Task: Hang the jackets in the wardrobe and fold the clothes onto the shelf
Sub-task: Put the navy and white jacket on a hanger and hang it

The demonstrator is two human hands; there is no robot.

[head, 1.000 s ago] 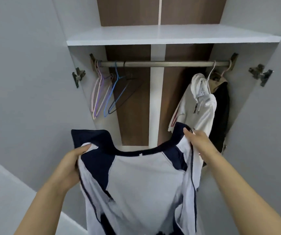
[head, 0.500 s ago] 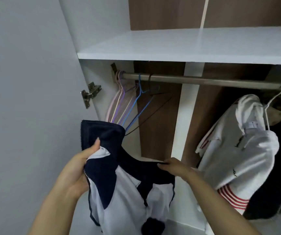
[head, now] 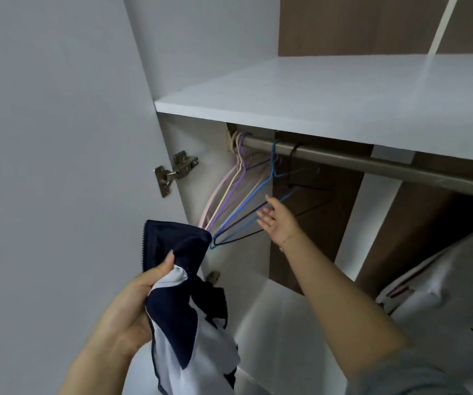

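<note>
Navy-white jacket (head: 184,317) in L hand (head: 132,306), wire hangers (head: 246,201) in wardrobe (head: 329,98)

There is one view only — a wide-angle camera worn on the person's head, close to the open wardrobe and looking into its left part, so nothing is shared with a second view. It faces forward and a little down and is tilted: the white shelf (head: 343,92) slopes across the upper right of the frame, the hanging rail (head: 372,163) runs downhill toward the right edge, and the open door (head: 58,138) fills the left side. Both forearms rise from the bottom edge — the left hand (head: 132,306) very near the lens at lower left, the right hand (head: 276,220) farther in, at centre frame.
</note>
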